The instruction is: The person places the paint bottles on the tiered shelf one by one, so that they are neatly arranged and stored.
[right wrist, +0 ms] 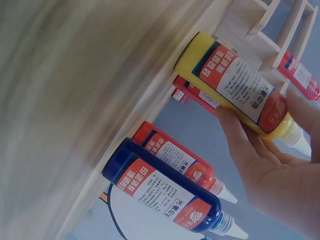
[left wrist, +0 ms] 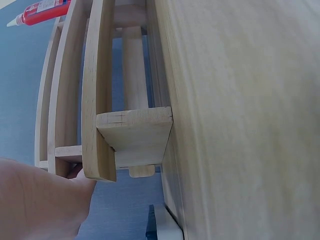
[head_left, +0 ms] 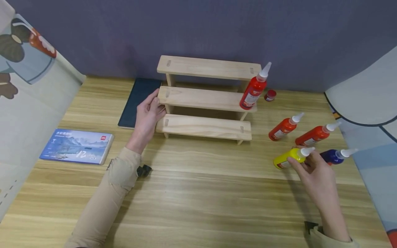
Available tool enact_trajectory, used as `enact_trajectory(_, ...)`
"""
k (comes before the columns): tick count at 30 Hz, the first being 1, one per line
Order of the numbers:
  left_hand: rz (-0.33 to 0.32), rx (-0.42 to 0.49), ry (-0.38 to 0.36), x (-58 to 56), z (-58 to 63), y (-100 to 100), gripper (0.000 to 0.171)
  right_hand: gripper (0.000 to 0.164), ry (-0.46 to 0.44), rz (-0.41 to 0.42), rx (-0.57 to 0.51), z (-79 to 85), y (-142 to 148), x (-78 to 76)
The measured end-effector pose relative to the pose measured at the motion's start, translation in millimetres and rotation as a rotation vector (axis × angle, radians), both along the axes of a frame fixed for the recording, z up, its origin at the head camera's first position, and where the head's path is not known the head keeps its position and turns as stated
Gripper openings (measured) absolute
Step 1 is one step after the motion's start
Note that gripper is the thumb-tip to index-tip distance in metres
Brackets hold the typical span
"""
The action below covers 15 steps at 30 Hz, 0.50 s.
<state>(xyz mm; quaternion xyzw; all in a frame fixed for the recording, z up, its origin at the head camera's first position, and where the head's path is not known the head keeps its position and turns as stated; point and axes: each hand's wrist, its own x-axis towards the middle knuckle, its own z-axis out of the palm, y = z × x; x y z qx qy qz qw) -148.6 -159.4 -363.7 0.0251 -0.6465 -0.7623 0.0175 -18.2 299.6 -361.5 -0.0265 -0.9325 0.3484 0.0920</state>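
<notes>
The left hand (head_left: 148, 113) rests with straight fingers against the rack (head_left: 204, 100), probably to steady it; the right hand (head_left: 313, 172) pinches the yellow bottle (head_left: 289, 157) near its nozzle.

"12" on blue booklet (head_left: 77, 146), bottle labels unreadable

A light wooden bench (head_left: 198, 193) with long streaky grain fills the scene under even, soft light. Behind it, well beyond either grip, stands a plain dull blue-grey wall (head_left: 198, 31). To the left of the left grip a pale printed sheet (head_left: 28, 89) with cartoon shapes slopes down to the bench; right of the right grip hangs a matching sheet (head_left: 369, 96).
</notes>
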Motion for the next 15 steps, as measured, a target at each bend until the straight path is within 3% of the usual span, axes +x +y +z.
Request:
enact_trajectory(10, 0.003, -0.007, 0.0, 0.5, -0.4, 0.2, 0.054, 0.042, -0.001, -0.002, -0.005, 2.8, -3.6, -0.5)
enact_trajectory(15, 0.002, -0.007, 0.0, 0.5, -0.1, 0.4, 0.054, 0.038, 0.045, 0.015, -0.003, 7.4, -5.7, -1.8)
